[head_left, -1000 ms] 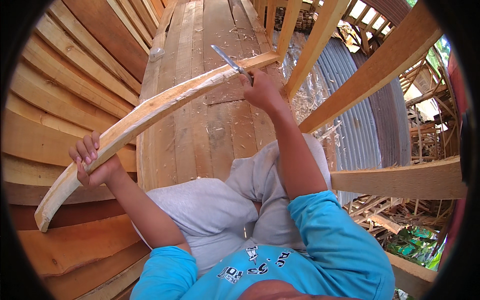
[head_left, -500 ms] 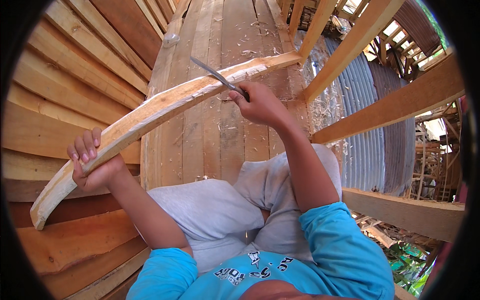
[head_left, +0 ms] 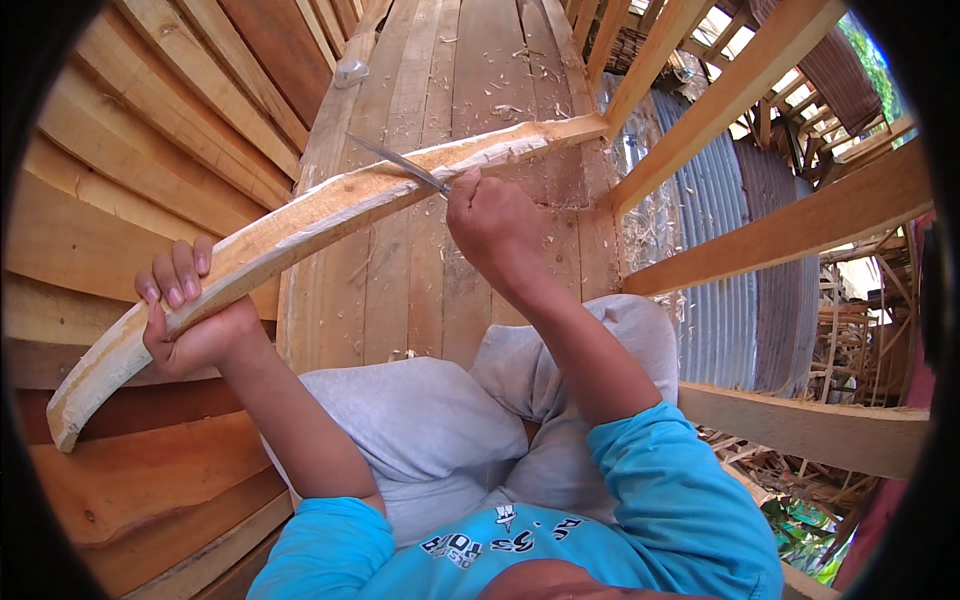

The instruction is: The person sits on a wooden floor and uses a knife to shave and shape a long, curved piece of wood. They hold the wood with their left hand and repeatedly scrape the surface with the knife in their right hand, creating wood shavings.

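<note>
A long, curved piece of pale wood [head_left: 330,205] slants across the view above my lap, with strips of whitish bark left along its edges. Its far end rests against the wooden railing at the right. My left hand [head_left: 190,300] wraps round it toward the near left end, fingers over the top and thumb below. My right hand [head_left: 497,225] is closed round the handle of a knife [head_left: 400,162], and the fist hides most of that handle. The blade lies across the upper face of the wood, its tip pointing up and left.
Plank flooring [head_left: 400,310] strewn with shavings [head_left: 510,110] stretches ahead. Stacked boards [head_left: 140,190] line the left side. A wooden railing [head_left: 780,235] stands at the right, with corrugated metal sheets [head_left: 715,240] beyond it. A small clear plastic object [head_left: 350,72] lies on the far planks.
My right hand has moved left and slightly down, drawing the knife along the wood toward me. My left hand keeps its hold; the wood has shifted only slightly.
</note>
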Action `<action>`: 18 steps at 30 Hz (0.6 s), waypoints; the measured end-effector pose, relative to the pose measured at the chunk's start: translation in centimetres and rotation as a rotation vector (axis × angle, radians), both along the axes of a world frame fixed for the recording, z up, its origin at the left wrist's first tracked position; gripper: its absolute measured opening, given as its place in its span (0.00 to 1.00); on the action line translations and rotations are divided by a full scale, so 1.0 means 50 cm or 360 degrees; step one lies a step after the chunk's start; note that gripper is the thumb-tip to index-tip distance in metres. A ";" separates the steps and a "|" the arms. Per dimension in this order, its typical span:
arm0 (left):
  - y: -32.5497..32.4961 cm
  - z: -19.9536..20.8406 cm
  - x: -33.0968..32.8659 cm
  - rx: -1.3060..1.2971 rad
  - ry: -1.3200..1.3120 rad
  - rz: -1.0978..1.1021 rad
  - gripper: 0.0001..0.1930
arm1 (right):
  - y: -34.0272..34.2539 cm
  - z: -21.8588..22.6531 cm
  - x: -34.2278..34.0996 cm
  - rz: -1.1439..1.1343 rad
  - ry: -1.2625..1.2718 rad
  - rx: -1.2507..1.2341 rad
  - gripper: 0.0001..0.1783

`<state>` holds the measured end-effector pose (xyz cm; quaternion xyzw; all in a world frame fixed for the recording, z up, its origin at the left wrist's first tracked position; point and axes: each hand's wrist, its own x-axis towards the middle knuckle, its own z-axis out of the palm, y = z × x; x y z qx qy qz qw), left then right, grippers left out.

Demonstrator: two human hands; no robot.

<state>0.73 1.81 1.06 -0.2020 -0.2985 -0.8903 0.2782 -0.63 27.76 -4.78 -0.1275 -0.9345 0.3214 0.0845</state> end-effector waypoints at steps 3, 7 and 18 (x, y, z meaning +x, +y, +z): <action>0.002 0.003 0.002 0.0011 -0.0021 -0.0021 0.06 | 0.027 -0.065 -0.022 -0.0046 0.0262 0.0090 0.28; -0.004 0.001 0.000 -0.0037 -0.0027 -0.0003 0.06 | 0.041 -0.101 -0.039 -0.0126 0.0400 0.0190 0.27; 0.007 0.004 0.003 0.0100 0.0001 -0.0033 0.05 | 0.016 -0.091 -0.006 -0.0227 0.0476 0.0187 0.28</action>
